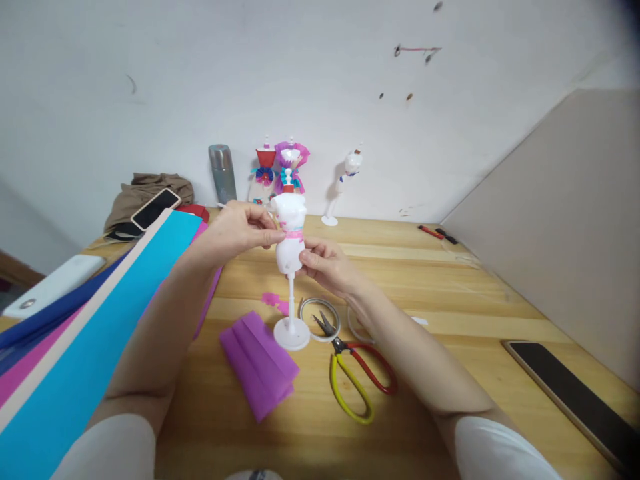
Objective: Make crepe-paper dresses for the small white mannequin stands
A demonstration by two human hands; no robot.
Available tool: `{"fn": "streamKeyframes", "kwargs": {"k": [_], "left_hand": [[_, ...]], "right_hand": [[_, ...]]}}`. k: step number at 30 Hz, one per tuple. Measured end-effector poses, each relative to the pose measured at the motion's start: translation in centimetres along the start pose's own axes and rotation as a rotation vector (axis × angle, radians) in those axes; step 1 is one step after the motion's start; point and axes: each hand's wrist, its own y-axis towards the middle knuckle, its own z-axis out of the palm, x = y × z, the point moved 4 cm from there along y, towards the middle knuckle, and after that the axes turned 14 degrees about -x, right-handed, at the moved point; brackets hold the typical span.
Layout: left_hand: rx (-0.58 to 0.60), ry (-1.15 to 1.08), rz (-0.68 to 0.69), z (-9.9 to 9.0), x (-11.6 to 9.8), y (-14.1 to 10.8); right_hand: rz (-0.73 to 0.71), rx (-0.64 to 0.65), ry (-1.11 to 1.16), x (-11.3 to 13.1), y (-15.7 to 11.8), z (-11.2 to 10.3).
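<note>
A small white dress-form mannequin stands upright on a round base in front of me, a pink band around its waist. At the waist's left side, my left hand pinches the band with thumb and fingers. From the right, my right hand grips the mannequin's hip. Folded purple crepe paper lies just left of the base, with pink scraps behind it. Scissors with one red and one yellow handle rest to the right, their blades over a roll of tape.
Long sheets of coloured paper fill the left side, beside a white device. A steel flask, decorated mannequins and a plain one stand along the wall. A dark phone lies at right.
</note>
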Motion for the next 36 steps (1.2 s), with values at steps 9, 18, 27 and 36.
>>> {"fn": "streamKeyframes", "kwargs": {"k": [9, 18, 27, 36], "left_hand": [[0.240, -0.162, -0.088, 1.4, 1.3, -0.1], [0.455, -0.273, -0.151, 3.6, 1.4, -0.7], [-0.009, 0.303, 0.117, -0.8, 1.0, 0.8], [-0.488, 0.300, 0.161, -5.2, 0.5, 0.8]], "right_hand": [[0.081, 0.187, 0.074, 0.1, -1.0, 0.8], [0.314, 0.340, 0.145, -2.1, -1.6, 1.2], [0.081, 0.042, 0.042, -0.5, -0.3, -0.3], [-0.160, -0.344, -0.235, -0.9, 3.6, -2.3]]}}
